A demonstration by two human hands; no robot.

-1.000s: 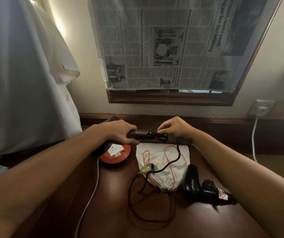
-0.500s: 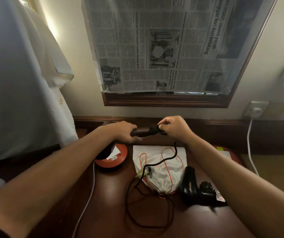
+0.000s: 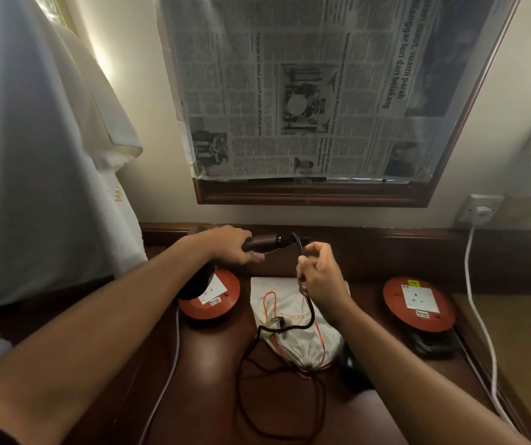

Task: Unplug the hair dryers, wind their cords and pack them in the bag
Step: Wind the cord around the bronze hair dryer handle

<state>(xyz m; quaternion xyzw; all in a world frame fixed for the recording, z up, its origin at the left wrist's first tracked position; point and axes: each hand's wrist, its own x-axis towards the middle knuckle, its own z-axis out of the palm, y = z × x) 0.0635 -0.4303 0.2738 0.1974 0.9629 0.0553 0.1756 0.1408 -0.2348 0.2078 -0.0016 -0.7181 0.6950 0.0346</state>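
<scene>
Since a moment ago, your right hand [image 3: 320,273] has come off the end of the hair dryer [image 3: 259,245] and dropped toward you, drawing the black cord [image 3: 309,311] down with it.

From the head camera, your left hand [image 3: 225,245] has its fingers wrapped round the dryer's brown handle, holding it level above the back of the tabletop [image 3: 199,380], with the barrel pointing down on the left over an orange extension reel [image 3: 217,303]. Your right hand has its fingers curled around the cord just below the handle's end. From there the cord runs down across the white drawstring bag [image 3: 293,326], which lies flat in the middle of the tabletop, past a plug [image 3: 273,326] resting on the bag, and loops toward the front edge. A second, black hair dryer [image 3: 352,370] lies just right of the bag, mostly hidden behind your right forearm. Another orange reel [image 3: 418,305] sits near the right edge, and a white cable [image 3: 479,316] hangs from the wall socket [image 3: 481,211].
</scene>
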